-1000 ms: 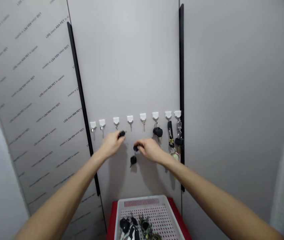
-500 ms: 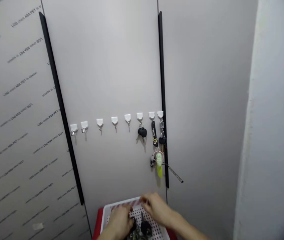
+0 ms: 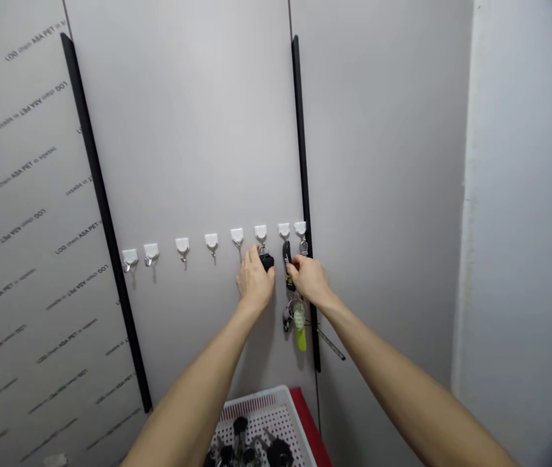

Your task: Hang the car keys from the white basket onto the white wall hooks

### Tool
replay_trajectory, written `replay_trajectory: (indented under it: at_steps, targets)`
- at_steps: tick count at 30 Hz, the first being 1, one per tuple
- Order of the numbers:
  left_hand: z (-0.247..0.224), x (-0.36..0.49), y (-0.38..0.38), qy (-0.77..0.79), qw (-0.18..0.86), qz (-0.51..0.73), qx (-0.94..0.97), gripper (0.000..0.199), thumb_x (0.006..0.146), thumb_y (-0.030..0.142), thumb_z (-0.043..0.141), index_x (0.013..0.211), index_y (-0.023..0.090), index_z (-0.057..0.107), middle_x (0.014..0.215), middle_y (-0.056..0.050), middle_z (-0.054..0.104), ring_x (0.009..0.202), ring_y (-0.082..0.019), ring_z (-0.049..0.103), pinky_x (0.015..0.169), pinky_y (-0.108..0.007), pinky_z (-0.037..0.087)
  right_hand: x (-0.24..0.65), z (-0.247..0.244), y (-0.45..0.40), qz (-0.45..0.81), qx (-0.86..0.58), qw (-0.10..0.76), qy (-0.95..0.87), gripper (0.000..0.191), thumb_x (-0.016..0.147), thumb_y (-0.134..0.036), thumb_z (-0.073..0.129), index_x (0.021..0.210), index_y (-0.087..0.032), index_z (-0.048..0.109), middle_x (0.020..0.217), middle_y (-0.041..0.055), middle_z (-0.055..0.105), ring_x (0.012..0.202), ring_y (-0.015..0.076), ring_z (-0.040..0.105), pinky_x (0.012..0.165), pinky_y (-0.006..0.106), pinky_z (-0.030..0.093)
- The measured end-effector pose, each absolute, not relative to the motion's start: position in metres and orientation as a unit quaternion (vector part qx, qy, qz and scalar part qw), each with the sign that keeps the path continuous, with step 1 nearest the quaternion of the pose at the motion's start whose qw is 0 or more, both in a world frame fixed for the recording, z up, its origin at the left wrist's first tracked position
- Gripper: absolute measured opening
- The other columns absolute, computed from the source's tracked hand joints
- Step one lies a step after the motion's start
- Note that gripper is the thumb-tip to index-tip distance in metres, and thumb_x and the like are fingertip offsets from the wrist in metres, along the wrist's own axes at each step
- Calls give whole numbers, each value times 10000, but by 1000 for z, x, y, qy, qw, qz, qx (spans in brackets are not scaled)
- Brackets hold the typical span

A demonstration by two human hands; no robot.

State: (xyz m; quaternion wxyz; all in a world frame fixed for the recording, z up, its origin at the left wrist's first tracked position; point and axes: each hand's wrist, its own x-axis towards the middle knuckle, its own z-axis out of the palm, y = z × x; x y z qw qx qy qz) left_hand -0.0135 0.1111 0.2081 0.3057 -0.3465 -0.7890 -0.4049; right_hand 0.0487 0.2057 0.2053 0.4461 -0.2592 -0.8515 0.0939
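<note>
A bunch of black-headed keys [image 3: 266, 261] hangs by its ring from a white adhesive hook [image 3: 261, 232]. My left hand [image 3: 255, 279] is around it from the left and below, the keys between fingers and thumb. To its right my right hand [image 3: 311, 279] has curled fingers, with fingertips on the edge of a black key strap [image 3: 287, 259]. Below the strap hang a pale green charm with a yellow-green tag [image 3: 300, 331] and a pink ring. The rightmost hook [image 3: 300, 228] holds a metal clasp [image 3: 303, 248]; what hangs under it is mostly hidden behind my right hand.
Several more white hooks [image 3: 182, 246] run leftward across the grey cabinet door. Black vertical handles [image 3: 95, 175] flank it. Below, a white perforated basket [image 3: 283, 397] holds several keys [image 3: 278, 451], with something red [image 3: 307, 421] beneath. A white wall [image 3: 523, 227] stands at right.
Both hands have risen out of the basket to the hanging keys on the right-hand hooks. Keys still lie in the basket. The view has shifted slightly.
</note>
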Motion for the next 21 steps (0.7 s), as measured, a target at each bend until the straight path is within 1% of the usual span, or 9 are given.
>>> replay_trajectory:
  at_steps: [2,4,7,10,13,17,19,21]
  targets:
    - [213,-16,114,-789,291,-411,-352,415,642,241,434,1034,177,315,930,-73,510,840,-188,487,664,-284,373,49,212,205,91,-242,472,-843,218,686,-296,361,631,-177,535,599,38,568,555,128,489,478,215,288]
    - [222,-19,114,-779,284,-433,-355,379,642,245,430,999,165,330,838,-53,536,757,-165,512,640,-266,380,52,223,204,103,-218,513,-824,215,686,-296,360,632,-171,526,586,24,557,534,112,471,478,204,284]
    - [244,-22,109,-748,306,-454,-374,330,631,234,432,947,164,367,809,-33,540,715,-138,513,625,-239,381,56,239,202,139,-166,555,-803,203,679,-287,366,620,-158,512,551,1,528,494,89,436,471,188,283]
    - [259,-21,100,-745,308,-428,-407,271,604,199,440,874,172,437,784,-23,549,708,-132,506,625,-231,377,59,244,194,171,-110,558,-805,180,664,-263,384,569,-150,487,497,-19,475,461,74,395,455,177,273]
    - [251,-20,86,-746,277,-401,-454,254,584,167,437,835,174,477,751,-12,555,685,-120,501,617,-218,377,59,225,179,195,-56,517,-832,172,661,-232,382,536,-147,463,470,-31,428,449,65,360,444,169,262]
    - [219,-27,70,-763,225,-387,-466,254,604,142,387,830,159,502,708,-10,556,624,-102,493,601,-214,383,56,171,159,230,-28,398,-888,152,656,-187,383,543,-140,473,459,-35,414,430,54,324,424,163,238]
    - [211,-32,68,-776,196,-402,-445,326,606,135,382,919,154,470,762,-21,560,598,-91,494,597,-214,388,54,146,154,245,-36,342,-906,157,654,-176,388,529,-137,474,442,-37,410,417,51,304,418,165,227]
    - [212,-35,73,-781,165,-420,-432,440,601,178,427,1039,159,383,844,-40,554,608,-94,504,599,-221,393,51,131,154,267,-52,323,-907,160,661,-175,380,536,-135,473,442,-35,416,418,51,307,422,164,231]
